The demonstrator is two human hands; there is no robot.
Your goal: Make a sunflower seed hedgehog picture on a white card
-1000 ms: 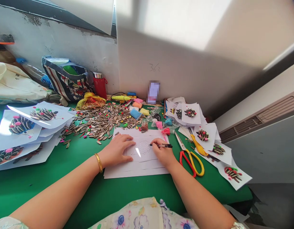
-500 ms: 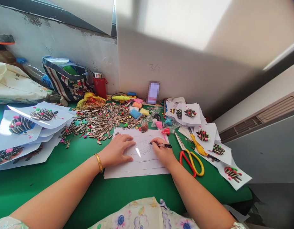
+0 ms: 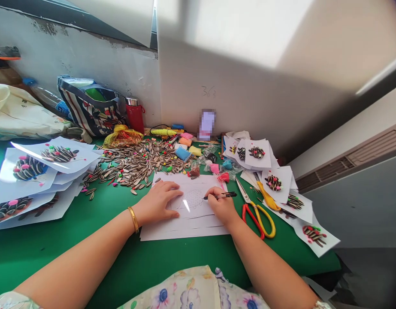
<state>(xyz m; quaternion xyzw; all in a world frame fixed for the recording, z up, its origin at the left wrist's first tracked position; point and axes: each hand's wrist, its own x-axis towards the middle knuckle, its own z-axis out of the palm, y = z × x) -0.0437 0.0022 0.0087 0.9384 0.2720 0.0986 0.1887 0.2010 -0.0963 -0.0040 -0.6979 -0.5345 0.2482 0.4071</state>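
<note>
Several sheets of white paper [image 3: 185, 231] lie on the green tabletop in front of me. The top sheet carries a pen-drawn rounded outline [image 3: 191, 199] with a dotted body and small feet, like a hedgehog. My left hand [image 3: 161, 199] rests on the left part of the paper, fingers spread. In my right hand [image 3: 221, 207] a black pen [image 3: 226, 195] is pinched, its tip at the right edge of the drawing. Large scissors [image 3: 254, 210] with red and yellow handles lie just right of that hand, blades partly apart.
Striped sunflower seeds [image 3: 143, 161] are heaped behind the paper, beside coloured clay packets [image 3: 182, 153]. Seed-covered hedgehog pictures are stacked at left [image 3: 69, 174] and right [image 3: 281, 180]. Yellow-handled scissors [image 3: 267, 195] lie among the right ones. A red bottle [image 3: 135, 116] stands by the wall.
My right hand with the pen has shifted slightly right and down along the drawing's edge. My left hand stays in place on the paper.
</note>
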